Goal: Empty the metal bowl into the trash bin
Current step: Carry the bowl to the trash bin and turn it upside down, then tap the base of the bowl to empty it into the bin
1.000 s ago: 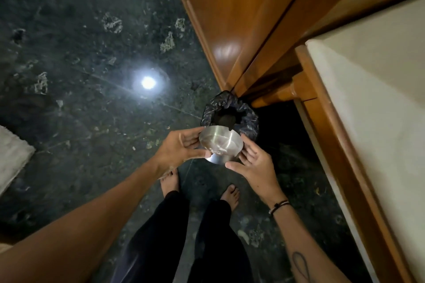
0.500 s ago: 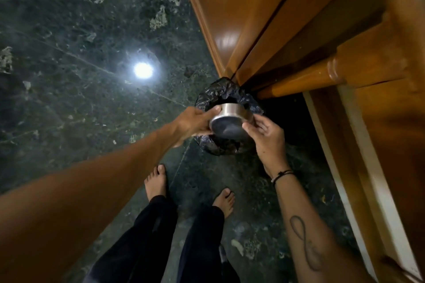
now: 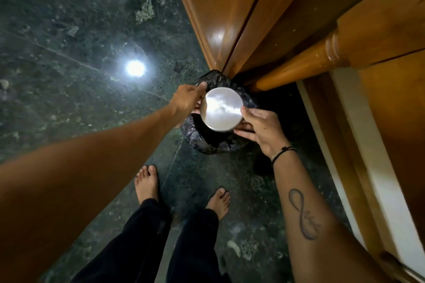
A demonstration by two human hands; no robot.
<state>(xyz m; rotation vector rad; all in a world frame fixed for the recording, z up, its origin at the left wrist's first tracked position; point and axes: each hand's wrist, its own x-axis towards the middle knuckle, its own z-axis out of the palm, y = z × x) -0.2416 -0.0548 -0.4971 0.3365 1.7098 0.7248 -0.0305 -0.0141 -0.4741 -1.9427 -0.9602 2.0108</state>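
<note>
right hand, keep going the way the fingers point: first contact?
The right hand points left at the metal bowl, already touching its rim. Past that, likely the left hand; depth is unclear.

Both arms reach forward and down. The left hand (image 3: 187, 99) grips one side of the bowl (image 3: 221, 109), thumb on top. The right hand (image 3: 261, 127) grips the other side, fingers (image 3: 245, 132) curled under, a dark band on its wrist.

shiny round metal bowl (image 3: 222, 109) upside down, flat base up, directly over black-bagged trash bin (image 3: 208, 142) on floor
</note>
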